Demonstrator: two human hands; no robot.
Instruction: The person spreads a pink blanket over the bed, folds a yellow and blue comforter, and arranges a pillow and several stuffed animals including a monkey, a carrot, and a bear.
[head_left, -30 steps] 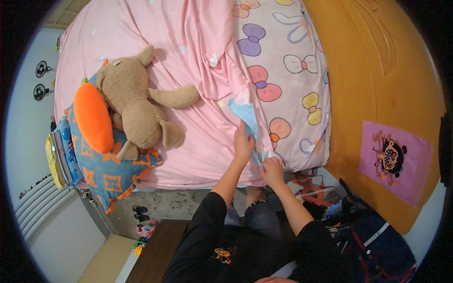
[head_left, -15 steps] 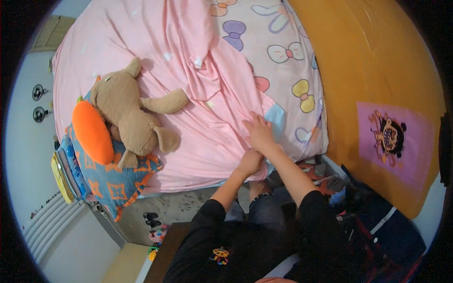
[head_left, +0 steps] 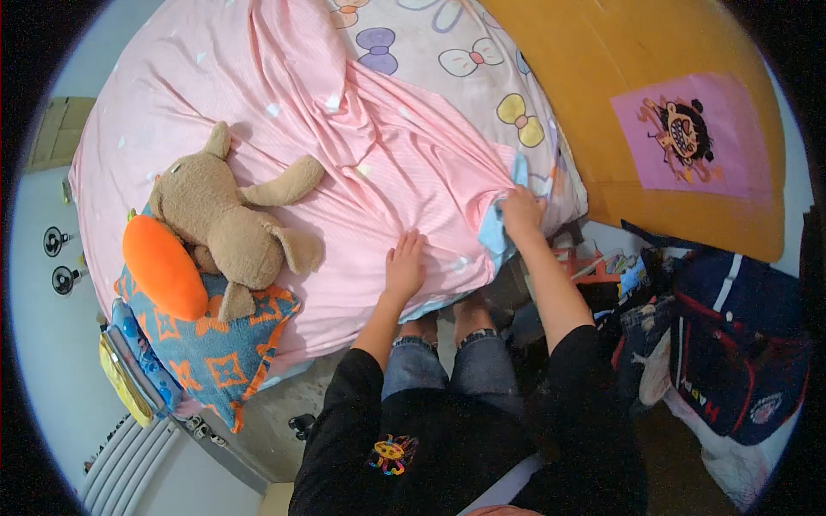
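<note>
Right hand [head_left: 523, 213] closed on the near-right edge of a pink blanket [head_left: 439, 189]; left hand [head_left: 405, 268] laid flat on it, fingers extended.
Blue underside [head_left: 492, 234] shows at the grip; blanket lies rumpled over a bow-print sheet [head_left: 469, 96]. Looks light, limp, soft, hardly fragile; likely creases when pulled. Best held by the hem, bunched. Plush toy [head_left: 245, 245] on its left may pin it slightly.

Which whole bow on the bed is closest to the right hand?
The yellow bow, above the right hand. The purple bow and the pink-centred white bow lie farther up the picture.
</note>
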